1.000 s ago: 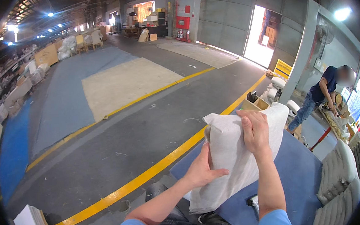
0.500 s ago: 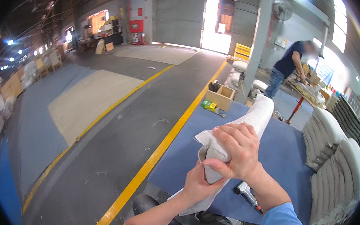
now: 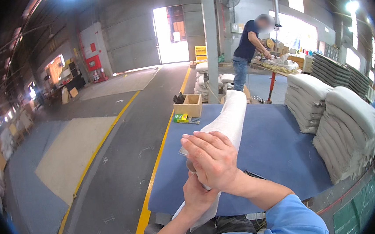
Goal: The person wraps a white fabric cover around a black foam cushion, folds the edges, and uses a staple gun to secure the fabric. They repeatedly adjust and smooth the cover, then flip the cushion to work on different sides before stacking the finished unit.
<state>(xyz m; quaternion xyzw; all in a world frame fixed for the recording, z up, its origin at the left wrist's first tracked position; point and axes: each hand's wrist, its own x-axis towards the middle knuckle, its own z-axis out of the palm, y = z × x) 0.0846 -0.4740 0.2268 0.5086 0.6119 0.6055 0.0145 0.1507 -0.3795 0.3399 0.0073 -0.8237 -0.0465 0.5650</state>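
A long, curved padded piece (image 3: 232,120) wrapped in off-white fabric stretches away from me over the blue-topped table. My right hand (image 3: 213,159) is closed over its near end, the fingers pressed together on top. Below it, my left hand (image 3: 198,193) grips the same end from the left and underneath, its fingers partly hidden. Loose fabric edges stick out left of the right hand and hang below the wrists. A dark part of a hand tool (image 3: 254,173) shows beyond my right forearm, which covers the rest.
Stacked padded covers (image 3: 347,131) stand along the table's right side. On the far left corner sit a wooden box (image 3: 191,105) with dark items and a small green-yellow carton (image 3: 180,118). Beyond a post (image 3: 210,40), another person (image 3: 245,51) bends over a cluttered bench.
My view has swung to the right, so the table now lies more central. The right hand has moved further over the piece's near end, while the hand tool is now mostly covered.
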